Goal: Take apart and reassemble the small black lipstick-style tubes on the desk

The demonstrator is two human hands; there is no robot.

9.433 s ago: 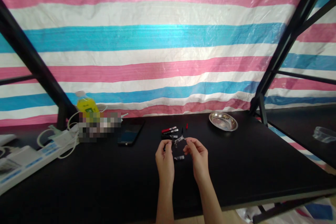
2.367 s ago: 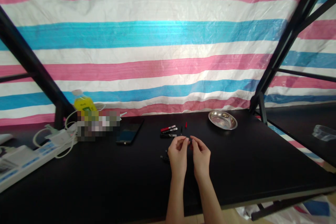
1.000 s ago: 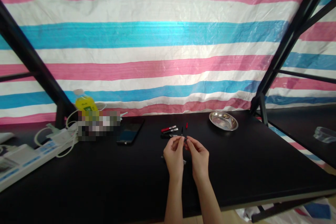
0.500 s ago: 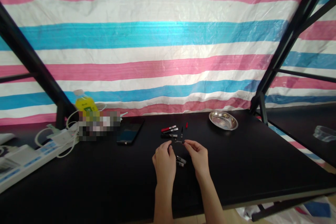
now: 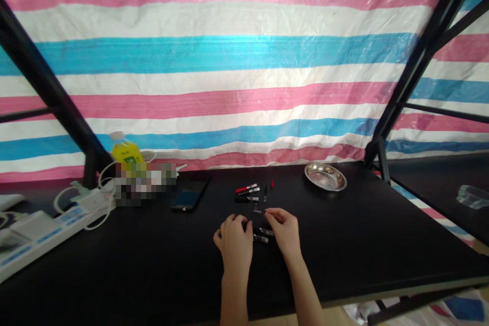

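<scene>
My left hand (image 5: 234, 240) is closed with curled fingers, beside two black marker pens. A bit of something dark shows between its thumb and index finger, too hidden to name. One marker (image 5: 266, 232) runs close to the thumb tip, and the second marker (image 5: 261, 239) lies just nearer to me, partly behind the hand. To the right, my right hand (image 5: 284, 226) pinches a small slim greyish piece (image 5: 259, 211) with a dark end, pointing left. Beyond the hands lie a red marker (image 5: 246, 188), a black marker (image 5: 249, 191) and another black marker (image 5: 247, 199).
A small black pointed piece (image 5: 265, 191) and a red piece (image 5: 272, 183) lie by the markers. A metal dish (image 5: 325, 177) stands back right. A phone (image 5: 191, 192), yellow bottle (image 5: 128, 157) and power strip (image 5: 49, 234) with cables are on the left.
My left hand has moved left and toward me, down to the two near markers. My right hand has shifted slightly left and nearer, still pinching the small piece.
</scene>
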